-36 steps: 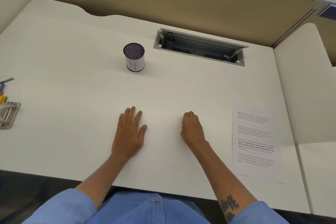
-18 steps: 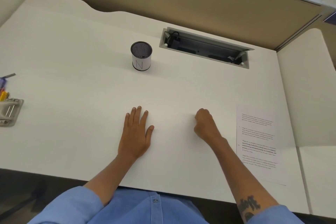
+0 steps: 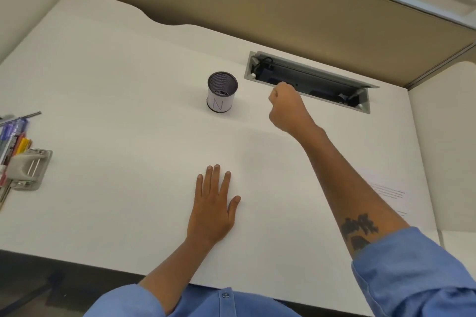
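The black mesh cup (image 3: 222, 95) with a white "N" label stands upright on the desk (image 3: 116, 110).

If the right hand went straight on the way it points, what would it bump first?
Probably the left end of the cable slot in the desk, just beyond the right hand; its height is unclear.

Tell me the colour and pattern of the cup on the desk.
The cup is black mesh with a white label marked N; head view.

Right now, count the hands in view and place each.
2. The left hand lies flat on the desk near its front edge; the right hand, in a fist, is at the cable tray, right of the cup.
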A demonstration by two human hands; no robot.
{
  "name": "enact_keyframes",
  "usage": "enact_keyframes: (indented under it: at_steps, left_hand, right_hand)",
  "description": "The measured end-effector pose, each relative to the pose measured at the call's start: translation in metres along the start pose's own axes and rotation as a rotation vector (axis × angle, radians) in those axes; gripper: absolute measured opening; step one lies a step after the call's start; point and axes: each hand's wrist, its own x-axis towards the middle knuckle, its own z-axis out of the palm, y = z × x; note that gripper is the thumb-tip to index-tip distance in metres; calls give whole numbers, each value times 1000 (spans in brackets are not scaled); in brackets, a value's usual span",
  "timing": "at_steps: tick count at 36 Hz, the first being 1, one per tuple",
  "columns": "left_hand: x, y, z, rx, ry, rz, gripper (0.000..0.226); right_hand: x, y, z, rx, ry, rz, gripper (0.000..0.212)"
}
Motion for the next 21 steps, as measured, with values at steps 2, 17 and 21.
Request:
enact_keyframes:
  at_steps: [2, 17, 21]
  left_hand:
    - [0, 0, 0, 0, -8, 3, 72]
    - [3, 0, -1, -6, -60, 15, 75]
    - [3, 0, -1, 4, -74, 18, 76]
  right_hand:
    - [17, -25, 0, -12, 1, -48, 45]
    - [97, -69, 45, -48, -45, -162, 14]
    - [100, -63, 51, -5, 4, -188, 2]
